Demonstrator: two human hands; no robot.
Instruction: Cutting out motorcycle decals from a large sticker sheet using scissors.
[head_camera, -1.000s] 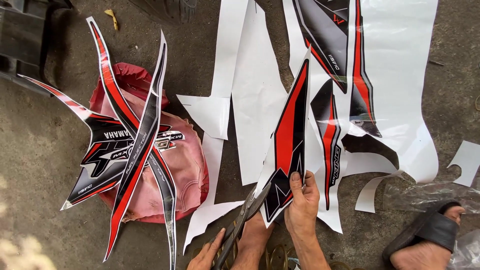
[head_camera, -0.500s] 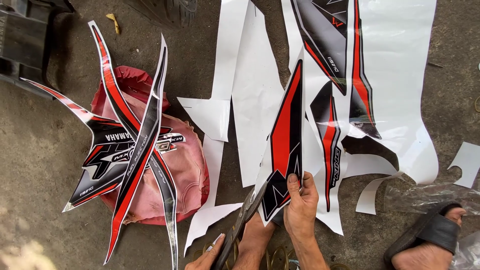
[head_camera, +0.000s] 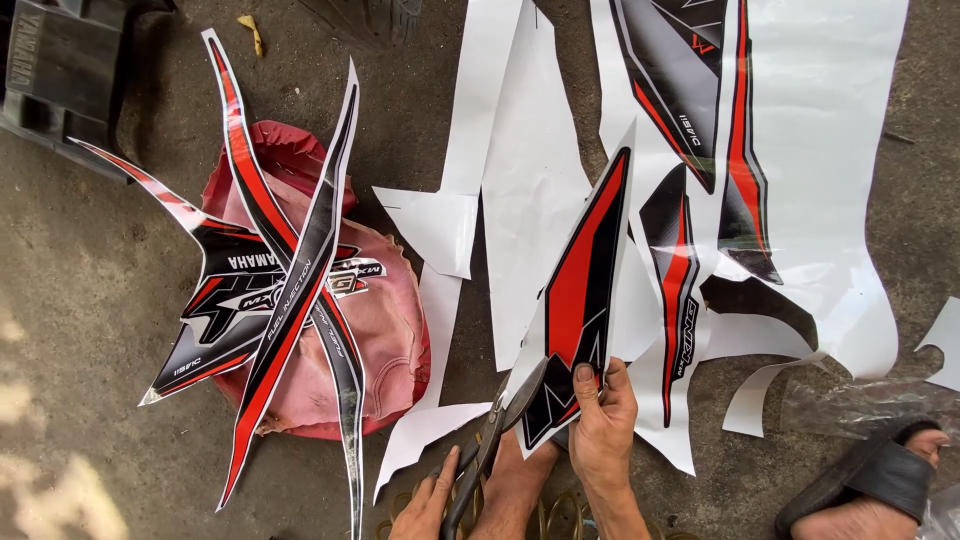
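Right hand (head_camera: 603, 430) pinches decal (head_camera: 578, 300) | left hand (head_camera: 428, 500) grips scissors (head_camera: 495, 440), handles hidden

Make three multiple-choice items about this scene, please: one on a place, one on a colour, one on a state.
1. Where does the pile of cut-out stickers lie?
A. on a pink cloth
B. on the white backing sheet
C. in a black crate

2. Which colours has the sticker piece held by the right hand?
A. blue and yellow
B. red and black with a white edge
C. all green

3. How do the scissors in the left hand stand?
A. lying on the ground, untouched
B. blades at the lower edge of the held piece
C. hanging from a wall

Answers: 1 A, the pink cloth shows under the pile. 2 B, those colours are plain. 3 B, the blades meet the piece's lower left edge.
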